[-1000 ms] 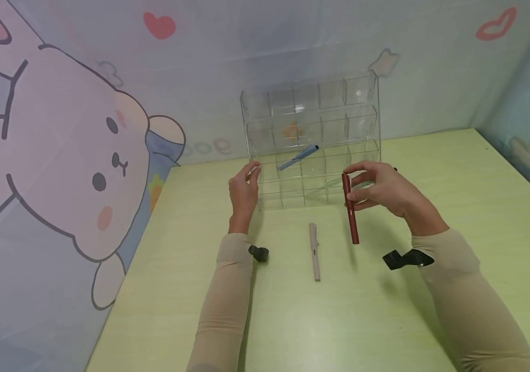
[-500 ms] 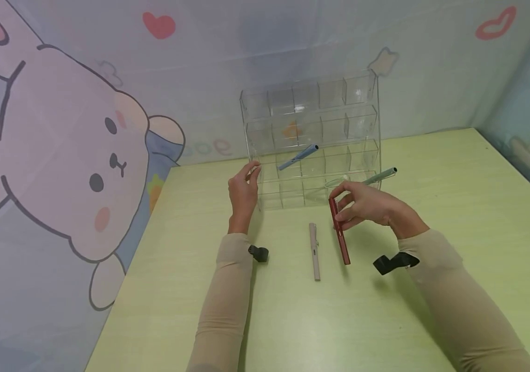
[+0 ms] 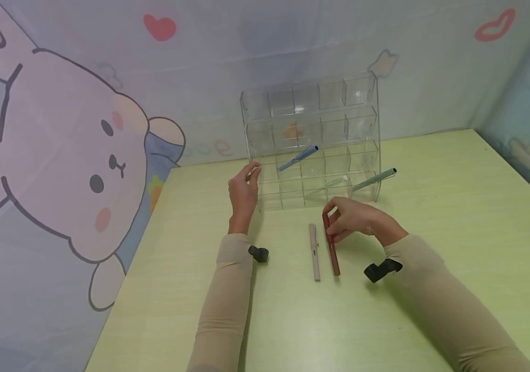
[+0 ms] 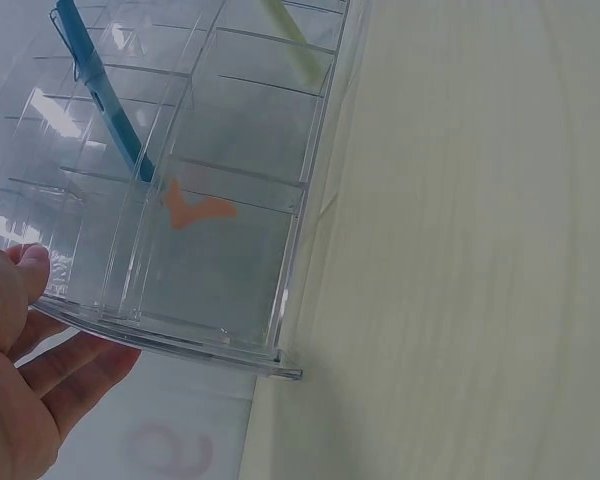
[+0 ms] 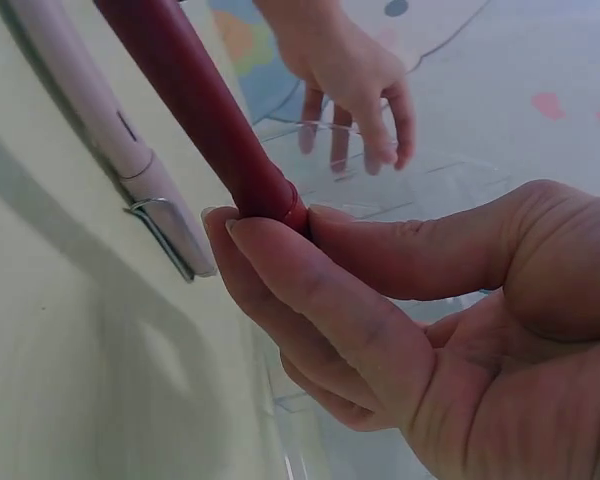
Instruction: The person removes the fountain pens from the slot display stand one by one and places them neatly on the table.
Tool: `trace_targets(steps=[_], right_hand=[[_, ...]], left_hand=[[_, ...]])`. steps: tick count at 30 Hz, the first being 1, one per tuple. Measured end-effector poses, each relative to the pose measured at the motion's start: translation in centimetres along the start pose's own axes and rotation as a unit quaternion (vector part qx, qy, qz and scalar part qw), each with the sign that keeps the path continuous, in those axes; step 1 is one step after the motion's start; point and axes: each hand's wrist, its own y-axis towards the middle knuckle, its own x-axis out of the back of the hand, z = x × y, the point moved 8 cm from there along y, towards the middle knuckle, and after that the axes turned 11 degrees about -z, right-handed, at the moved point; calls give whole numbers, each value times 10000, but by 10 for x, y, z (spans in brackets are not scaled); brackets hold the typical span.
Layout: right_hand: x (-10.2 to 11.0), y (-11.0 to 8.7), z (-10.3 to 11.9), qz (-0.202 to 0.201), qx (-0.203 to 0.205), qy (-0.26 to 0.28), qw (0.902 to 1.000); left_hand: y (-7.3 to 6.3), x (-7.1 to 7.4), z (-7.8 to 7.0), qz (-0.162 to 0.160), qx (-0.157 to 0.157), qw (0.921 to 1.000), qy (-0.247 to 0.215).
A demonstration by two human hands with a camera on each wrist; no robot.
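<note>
My right hand (image 3: 351, 218) pinches a dark red pen (image 3: 332, 253) between thumb and fingers, low over the table beside a pale pinkish-beige pen (image 3: 314, 253). That pale pen lies on the table, its wire clip visible in the right wrist view. With thumb and fingers on either side of its left wall, my left hand (image 4: 40, 340) grips a clear tiered display rack (image 4: 220, 270). A blue pen (image 3: 298, 157) leans in a second-lowest-tier compartment. Another pen, green (image 3: 374, 179), slants out of the lowest tier at the right.
The rack's upper tiers (image 3: 309, 98) stand against a printed cloth backdrop (image 3: 200, 67) with a cartoon figure. Pale yellow-green table surface (image 3: 293, 325) extends in front of the rack and to both sides. Small black cameras sit at both wrists.
My right hand has brought the red pen from in front of the rack down and left, closer to the pale pen. The green pen is now uncovered. My left hand has stayed put.
</note>
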Motion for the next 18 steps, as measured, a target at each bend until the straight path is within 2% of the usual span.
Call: trace_targets(steps=[18], right_hand=[[-12, 13, -17, -344, -32, -711, 9969]], left_hand=[[1, 1, -2, -74, -46, 10000, -16]])
